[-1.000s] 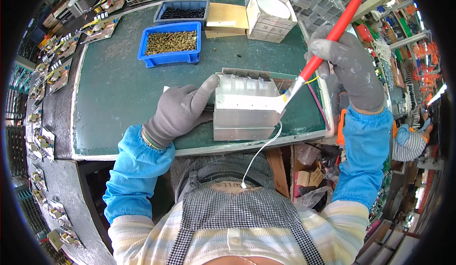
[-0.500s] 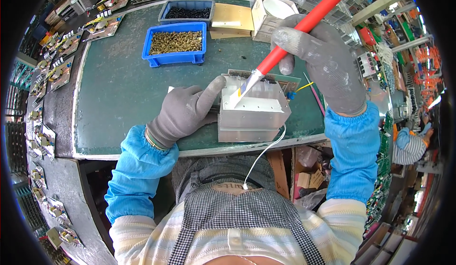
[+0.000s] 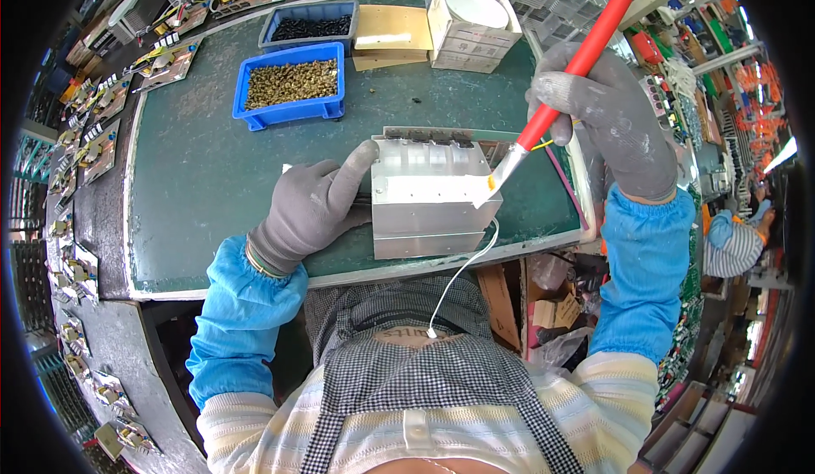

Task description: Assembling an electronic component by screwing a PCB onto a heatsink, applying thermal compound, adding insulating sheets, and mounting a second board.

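Bright, even light falls from above onto my green bench (image 3: pixel 195 177); shadows under my hands are faint and soft; the metal box (image 3: pixel 424 198) shines pale with mild glare; the centre is sharp; straight edges bow outward, and black fisheye corners frame everything.

I count two gloved hands of mine: my left hand (image 3: pixel 310 211) and my right hand (image 3: pixel 607 117). Under my left fingers sits one metal box (image 3: pixel 424 198). My right fingers grip one red-handled brush (image 3: pixel 564 88), its tip at the box's right edge. One white cord (image 3: pixel 463 274) hangs below the box, toward me. Beyond my left fingers stand two blue trays: one tray of brassy parts (image 3: pixel 293 88) and, behind it, one tray of dark parts (image 3: pixel 310 26). Beyond my right fingers, one white carton (image 3: pixel 467 20) and, just left of it, one tan cardboard piece (image 3: pixel 390 33).
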A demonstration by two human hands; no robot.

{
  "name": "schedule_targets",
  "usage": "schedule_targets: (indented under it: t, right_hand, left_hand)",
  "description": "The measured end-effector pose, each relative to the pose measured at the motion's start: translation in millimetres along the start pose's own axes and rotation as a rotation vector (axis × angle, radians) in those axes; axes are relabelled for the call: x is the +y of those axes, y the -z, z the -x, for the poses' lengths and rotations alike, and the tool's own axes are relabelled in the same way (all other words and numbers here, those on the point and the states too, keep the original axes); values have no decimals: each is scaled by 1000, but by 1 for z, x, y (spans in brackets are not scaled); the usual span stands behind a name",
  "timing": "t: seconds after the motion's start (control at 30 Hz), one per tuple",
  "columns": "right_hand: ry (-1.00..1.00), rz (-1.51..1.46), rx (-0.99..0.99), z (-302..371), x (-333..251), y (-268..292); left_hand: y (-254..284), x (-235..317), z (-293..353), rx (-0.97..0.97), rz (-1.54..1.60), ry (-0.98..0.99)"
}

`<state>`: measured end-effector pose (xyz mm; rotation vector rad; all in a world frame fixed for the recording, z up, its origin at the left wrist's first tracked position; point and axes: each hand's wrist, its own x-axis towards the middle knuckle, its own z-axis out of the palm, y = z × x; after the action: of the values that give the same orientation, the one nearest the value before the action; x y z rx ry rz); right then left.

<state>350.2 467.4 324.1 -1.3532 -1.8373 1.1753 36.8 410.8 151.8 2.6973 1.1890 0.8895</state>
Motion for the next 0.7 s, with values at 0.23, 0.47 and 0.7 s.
schedule_targets:
  t: [0.23,0.47,0.7]
  right_hand:
    - [5,-3,49,4,5,8]
    - [73,-29,74,4,-3,6]
    - [308,121,51,-2,5,-10]
  left_hand:
    - [-3,-1,0,24,-10,-14]
    - [0,1,1,-9,-19,14]
    - [-1,0,-2,20,-9,-5]
